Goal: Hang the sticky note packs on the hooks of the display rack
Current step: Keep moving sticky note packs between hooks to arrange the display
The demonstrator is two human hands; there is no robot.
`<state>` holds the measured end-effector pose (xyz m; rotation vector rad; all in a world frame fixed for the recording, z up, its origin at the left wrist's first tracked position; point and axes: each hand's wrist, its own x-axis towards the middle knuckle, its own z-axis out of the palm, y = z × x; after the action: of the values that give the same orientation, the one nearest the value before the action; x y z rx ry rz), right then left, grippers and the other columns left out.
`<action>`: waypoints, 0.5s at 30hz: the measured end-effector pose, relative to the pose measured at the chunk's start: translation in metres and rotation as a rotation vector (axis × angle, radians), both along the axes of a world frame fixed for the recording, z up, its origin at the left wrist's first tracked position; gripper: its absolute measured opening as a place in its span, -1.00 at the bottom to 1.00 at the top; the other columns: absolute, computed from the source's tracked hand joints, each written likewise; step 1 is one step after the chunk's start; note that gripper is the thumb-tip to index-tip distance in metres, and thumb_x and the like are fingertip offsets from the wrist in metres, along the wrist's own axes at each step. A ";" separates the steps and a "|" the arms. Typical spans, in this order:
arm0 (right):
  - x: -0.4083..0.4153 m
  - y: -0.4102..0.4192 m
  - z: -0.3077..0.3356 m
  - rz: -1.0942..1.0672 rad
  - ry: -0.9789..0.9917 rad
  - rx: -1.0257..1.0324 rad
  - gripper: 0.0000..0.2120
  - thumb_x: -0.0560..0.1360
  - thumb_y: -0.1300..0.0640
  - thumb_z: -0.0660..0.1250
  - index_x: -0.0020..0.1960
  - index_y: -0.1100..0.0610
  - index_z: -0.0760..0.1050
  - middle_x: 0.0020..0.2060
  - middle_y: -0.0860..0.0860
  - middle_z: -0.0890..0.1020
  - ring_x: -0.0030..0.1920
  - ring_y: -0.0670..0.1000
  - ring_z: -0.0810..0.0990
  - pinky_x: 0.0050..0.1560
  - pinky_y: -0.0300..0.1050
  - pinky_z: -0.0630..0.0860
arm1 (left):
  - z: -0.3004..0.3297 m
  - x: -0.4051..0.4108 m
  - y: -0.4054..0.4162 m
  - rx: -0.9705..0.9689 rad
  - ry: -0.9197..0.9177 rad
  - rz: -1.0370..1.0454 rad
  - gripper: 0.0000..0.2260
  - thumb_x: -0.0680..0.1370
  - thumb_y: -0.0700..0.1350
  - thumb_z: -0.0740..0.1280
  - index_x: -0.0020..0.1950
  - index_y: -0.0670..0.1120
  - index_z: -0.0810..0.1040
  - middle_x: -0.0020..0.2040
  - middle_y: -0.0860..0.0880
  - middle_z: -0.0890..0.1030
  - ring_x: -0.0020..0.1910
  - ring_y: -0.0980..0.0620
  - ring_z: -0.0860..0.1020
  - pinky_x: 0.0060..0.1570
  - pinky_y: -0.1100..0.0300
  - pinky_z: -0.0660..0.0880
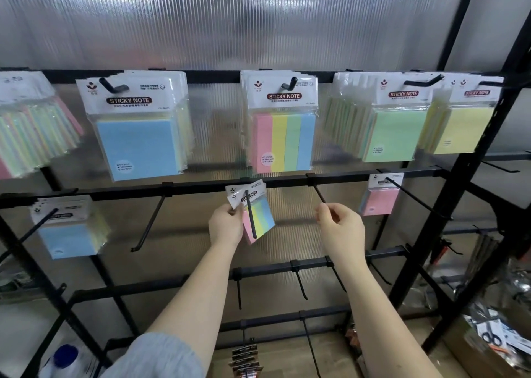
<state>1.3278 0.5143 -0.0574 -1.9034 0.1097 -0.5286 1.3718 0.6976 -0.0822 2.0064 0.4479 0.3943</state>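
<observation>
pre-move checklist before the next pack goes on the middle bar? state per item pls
1. Striped pack threaded on its hook: ok, hook runs through the header.
2. Left hand has let go of that pack: not ok, fingers pinch the header.
3. Pack hangs straight: not ok, tilted.
4. Right hand free for a new pack: not ok, fingertips pinch the neighbouring bare hook.
5. That hook vacant: ok.
6. Next pack ready: cannot tell, none in either hand.
</observation>
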 end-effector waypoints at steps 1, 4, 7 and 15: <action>0.000 0.000 0.000 0.006 0.003 -0.005 -0.79 0.57 0.13 0.22 -0.11 0.16 0.60 -0.31 0.01 0.61 -0.35 -0.09 0.46 -0.32 -0.24 0.35 | -0.001 0.001 0.000 -0.002 -0.003 -0.018 -0.76 0.62 -0.04 0.20 -0.08 -0.17 0.54 -0.17 -0.07 0.55 -0.20 -0.01 0.46 -0.45 0.28 0.23; -0.001 -0.001 -0.002 0.036 0.014 -0.053 -0.78 0.58 0.13 0.21 -0.11 0.17 0.60 -0.30 0.02 0.62 -0.34 -0.09 0.47 -0.32 -0.25 0.35 | -0.002 -0.001 0.000 -0.050 -0.056 -0.016 -0.76 0.63 -0.08 0.19 -0.16 -0.17 0.49 -0.24 -0.05 0.52 -0.29 0.02 0.45 -0.49 0.33 0.27; -0.003 -0.002 -0.005 0.073 0.046 -0.099 -0.74 0.59 0.13 0.18 -0.12 0.23 0.58 -0.33 0.06 0.59 -0.40 -0.09 0.41 -0.36 -0.25 0.32 | -0.002 -0.007 0.001 -0.048 -0.089 -0.021 -0.75 0.63 -0.10 0.17 -0.20 -0.17 0.45 -0.27 -0.05 0.50 -0.36 0.10 0.42 -0.55 0.45 0.29; 0.013 0.006 -0.018 0.123 0.143 -0.168 -0.67 0.61 0.16 0.11 -0.07 0.38 0.53 -0.26 0.25 0.59 -0.40 -0.01 0.36 -0.36 -0.16 0.29 | 0.005 -0.053 -0.004 -0.005 -0.142 -0.070 -0.66 0.65 -0.10 0.12 -0.34 -0.07 0.28 -0.38 0.03 0.40 -0.43 0.15 0.33 -0.51 0.48 0.27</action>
<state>1.3406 0.5205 -0.0752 -2.0963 0.0411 -0.3262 1.3187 0.6934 -0.0776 1.9686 0.2892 0.4875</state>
